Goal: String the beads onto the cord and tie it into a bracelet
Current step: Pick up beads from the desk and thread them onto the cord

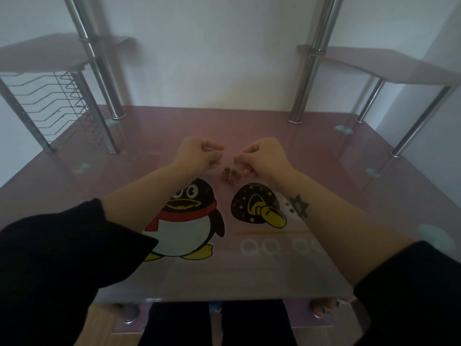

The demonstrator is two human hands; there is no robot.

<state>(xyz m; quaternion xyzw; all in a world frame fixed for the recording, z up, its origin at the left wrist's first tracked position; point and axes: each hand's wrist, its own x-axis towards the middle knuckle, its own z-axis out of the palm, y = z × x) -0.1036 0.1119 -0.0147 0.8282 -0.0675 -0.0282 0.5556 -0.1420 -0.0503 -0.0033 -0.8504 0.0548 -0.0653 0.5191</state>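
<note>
A: Hands?
B: Left hand (199, 153) and right hand (262, 156) are up over the table (324, 151), fingers curled, tips facing across a small gap. Can't tell if either pinches anything; cord not visible.
A: Beads?
B: Beads (230, 174) sit loose on the glass just below that gap, nearer the right fingers.
A: Surroundings?
B: Penguin (189, 216) and mushroom (254, 206) prints lie under the forearms. Post (303, 83) and rack (59, 101) are well beyond the grip.

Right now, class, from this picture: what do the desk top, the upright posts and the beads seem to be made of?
Desk top: likely pink tinted glass, glossy; pale fittings beneath show through it. Upright posts: polished metal, with bright streaks. Beads: reddish-brown, matte-looking; too small to tell wood from stone.
</note>
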